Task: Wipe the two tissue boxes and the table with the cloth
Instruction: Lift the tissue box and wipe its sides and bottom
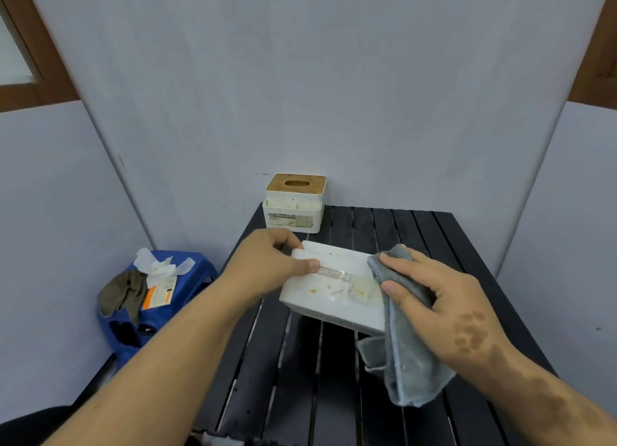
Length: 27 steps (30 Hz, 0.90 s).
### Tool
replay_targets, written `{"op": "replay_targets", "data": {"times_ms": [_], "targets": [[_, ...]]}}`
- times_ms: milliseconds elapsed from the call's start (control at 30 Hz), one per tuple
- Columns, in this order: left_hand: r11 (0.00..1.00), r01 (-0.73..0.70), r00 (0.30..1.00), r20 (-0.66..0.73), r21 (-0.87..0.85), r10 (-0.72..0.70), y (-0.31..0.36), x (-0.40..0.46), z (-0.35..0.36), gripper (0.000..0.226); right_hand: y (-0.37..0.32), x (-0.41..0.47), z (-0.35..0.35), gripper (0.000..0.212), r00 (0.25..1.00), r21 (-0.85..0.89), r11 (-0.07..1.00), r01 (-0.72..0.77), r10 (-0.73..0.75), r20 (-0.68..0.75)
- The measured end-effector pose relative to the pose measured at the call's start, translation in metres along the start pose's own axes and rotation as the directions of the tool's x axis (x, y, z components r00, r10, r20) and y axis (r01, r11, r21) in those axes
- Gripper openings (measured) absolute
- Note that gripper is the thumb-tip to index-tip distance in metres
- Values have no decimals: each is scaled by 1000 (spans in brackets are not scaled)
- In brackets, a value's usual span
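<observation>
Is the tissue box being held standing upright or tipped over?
Tipped over. The near tissue box lies with its labelled, stained side face up, gripped by the left hand; the far tissue box stands upright.

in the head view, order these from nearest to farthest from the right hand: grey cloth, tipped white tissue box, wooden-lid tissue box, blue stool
1. grey cloth, held in the right hand itself.
2. tipped tissue box, just left of that hand, under the cloth's edge.
3. wooden-lid tissue box, at the table's far left corner.
4. blue stool, off the table, far left.
</observation>
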<state>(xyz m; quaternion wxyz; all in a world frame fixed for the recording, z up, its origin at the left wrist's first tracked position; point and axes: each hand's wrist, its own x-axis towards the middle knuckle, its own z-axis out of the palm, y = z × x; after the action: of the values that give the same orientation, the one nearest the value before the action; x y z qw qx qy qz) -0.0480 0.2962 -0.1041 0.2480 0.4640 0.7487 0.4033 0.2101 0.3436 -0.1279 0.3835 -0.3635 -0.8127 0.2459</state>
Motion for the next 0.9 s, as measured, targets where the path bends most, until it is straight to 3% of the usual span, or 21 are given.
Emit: {"op": "replay_targets", "data": {"times_ms": [133,300,567,667,767,900], "targets": [[1000,-26,1000,-11,-1,26,3,12,2,22,20,6,-2,45,999,117,992,-49,46,27],[995,-56,997,-54,-88,51,-3,15,21,34,28,13,6,45,997,185,979,-80,81,3],[988,-4,1000,9,-155,6,1,27,22,19,26,5,14,39,995,299,949,-100,101,13],[999,-37,999,-36,-37,36,2,24,20,27,34,8,5,39,988,331,933,-142,152,-4],[973,-159,964,-186,166,189,6,-3,33,59,46,14,-1,36,975,322,924,-205,220,-12],[863,-303,931,-66,403,358,16,-48,70,79,51,17,3,32,967,364,896,-254,241,82]]}}
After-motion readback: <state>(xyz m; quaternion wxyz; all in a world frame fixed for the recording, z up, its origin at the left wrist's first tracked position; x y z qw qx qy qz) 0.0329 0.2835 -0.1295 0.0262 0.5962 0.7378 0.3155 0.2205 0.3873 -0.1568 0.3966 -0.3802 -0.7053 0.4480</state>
